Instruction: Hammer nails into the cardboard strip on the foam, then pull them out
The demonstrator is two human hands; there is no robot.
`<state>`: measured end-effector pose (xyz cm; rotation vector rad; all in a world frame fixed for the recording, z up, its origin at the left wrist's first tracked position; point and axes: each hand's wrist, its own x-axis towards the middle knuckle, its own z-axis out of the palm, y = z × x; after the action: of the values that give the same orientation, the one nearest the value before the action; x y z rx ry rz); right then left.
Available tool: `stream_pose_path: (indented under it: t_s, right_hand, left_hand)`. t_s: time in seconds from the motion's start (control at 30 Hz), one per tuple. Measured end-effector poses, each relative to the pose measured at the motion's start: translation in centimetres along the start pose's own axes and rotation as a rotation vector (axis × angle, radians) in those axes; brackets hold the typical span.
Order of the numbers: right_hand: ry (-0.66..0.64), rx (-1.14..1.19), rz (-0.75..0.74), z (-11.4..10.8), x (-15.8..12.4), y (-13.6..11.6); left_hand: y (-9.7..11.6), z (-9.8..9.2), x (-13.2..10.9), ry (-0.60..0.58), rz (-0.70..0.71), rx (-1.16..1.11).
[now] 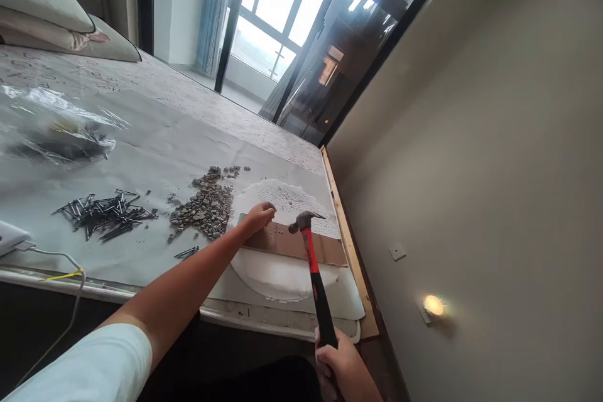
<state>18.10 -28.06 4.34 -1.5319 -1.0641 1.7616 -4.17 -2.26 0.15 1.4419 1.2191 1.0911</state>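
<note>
A claw hammer (309, 248) with a red and black handle is in my right hand (346, 364), whose fingers wrap round the grip's lower end. Its steel head is raised, appearing beside the brown board (301, 243). My left hand (259, 218) is at the board's left end with its fingers curled together; what they pinch, if anything, is too small to make out. Under the board lies a round white slab (273, 273) with a rough, crumbly edge. Small grey bits are scattered on the board near my left hand.
Grey gravel (207, 204) is heaped left of the slab. Farther left lie a pile of dark nails (106, 213), a clear plastic bag (61, 125) and a white power strip (13, 237) with a cable. A wooden rail (346, 220) edges the sheet-covered bed beside the wall.
</note>
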Motion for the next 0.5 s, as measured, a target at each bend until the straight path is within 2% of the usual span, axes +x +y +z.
stream_pose_path:
  t_s: [0.07,0.13,0.2,0.27,0.3,0.37,0.43,0.5]
  right_hand:
    - [-0.016,0.065,0.019,-0.7,-0.1,1.7]
    - [-0.064,0.131,0.047,-1.3,0.2,3.6]
    - [-0.070,0.205,0.052,-1.5,0.6,5.3]
    - [-0.048,0.255,0.057,-1.4,0.7,6.3]
    - [-0.041,0.264,0.066,-1.3,0.7,6.5]
    - [-0.038,0.260,0.079,-0.9,0.5,6.6]
    - [-0.046,0.257,0.079,-0.6,0.2,6.4]
    - [-0.048,0.279,0.069,-0.2,0.1,6.4]
  left_hand:
    - [0.0,-1.8,-0.1,0.063,0.024,-0.074]
    - [-0.1,-4.3,-0.5,0.190,0.047,-0.046]
    - [-0.5,-7.0,-1.2,0.328,0.031,0.097]
    - [-1.3,-9.7,-2.3,0.392,-0.017,0.306]
    - [-1.8,-10.8,-3.0,0.370,-0.055,0.422]
    - [-3.0,-12.5,-4.3,0.220,-0.154,0.665]
    - [-4.2,-13.4,-5.6,0.025,-0.256,0.866]
    - [-5.4,-13.6,-6.7,-0.097,-0.315,0.968]
